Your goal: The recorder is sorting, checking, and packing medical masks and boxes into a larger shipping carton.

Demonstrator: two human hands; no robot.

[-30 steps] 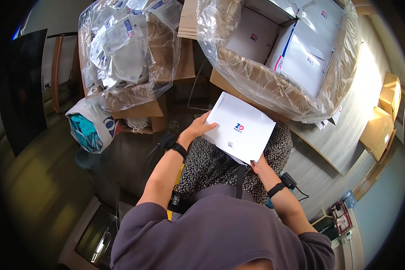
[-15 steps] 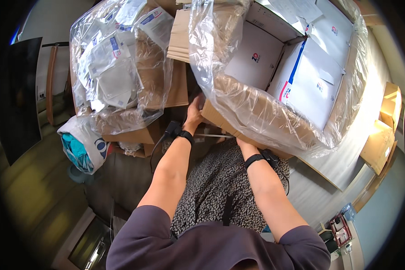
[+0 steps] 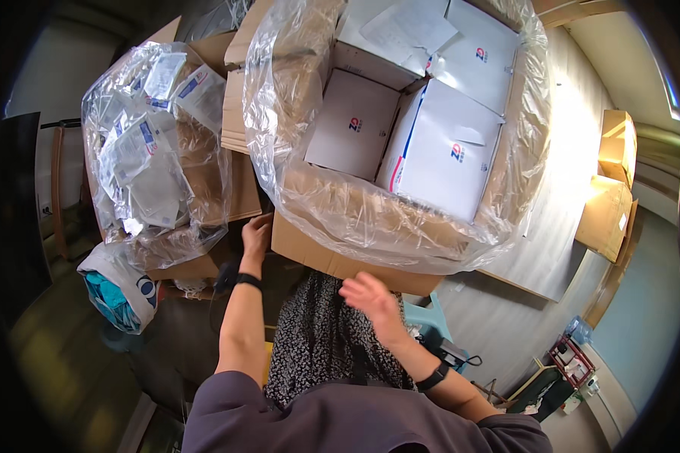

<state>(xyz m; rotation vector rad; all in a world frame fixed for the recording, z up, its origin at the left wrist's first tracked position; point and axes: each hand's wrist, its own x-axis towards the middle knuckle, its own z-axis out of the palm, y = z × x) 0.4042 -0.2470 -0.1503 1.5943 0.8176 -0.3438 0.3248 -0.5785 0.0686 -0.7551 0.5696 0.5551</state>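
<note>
A large cardboard box [image 3: 332, 260], draped with a clear plastic liner [image 3: 355, 223], stands in front of me. Inside it are white cartons [image 3: 453, 151] with blue and red print. At the box's near left corner is my left hand [image 3: 256, 235], its fingers stretched toward the side and lying against or close to it. My right hand [image 3: 373, 302] is raised just below the near wall, apart from it, fingers spread and slightly blurred, holding nothing. Each wrist wears a black band.
To the left, another plastic-lined cardboard box [image 3: 204, 170] holds several clear packets [image 3: 147, 147]. A white bag with teal contents [image 3: 113, 294] stands below it. Behind my right hand is a light blue stool [image 3: 429, 315]. Brown cartons [image 3: 606, 215] are stacked far right, beyond a pale board [image 3: 540, 264].
My right hand has come off the box's near lower edge and opened. My left hand remains by the left corner. The whole view has shifted, with the boxes now further left.
</note>
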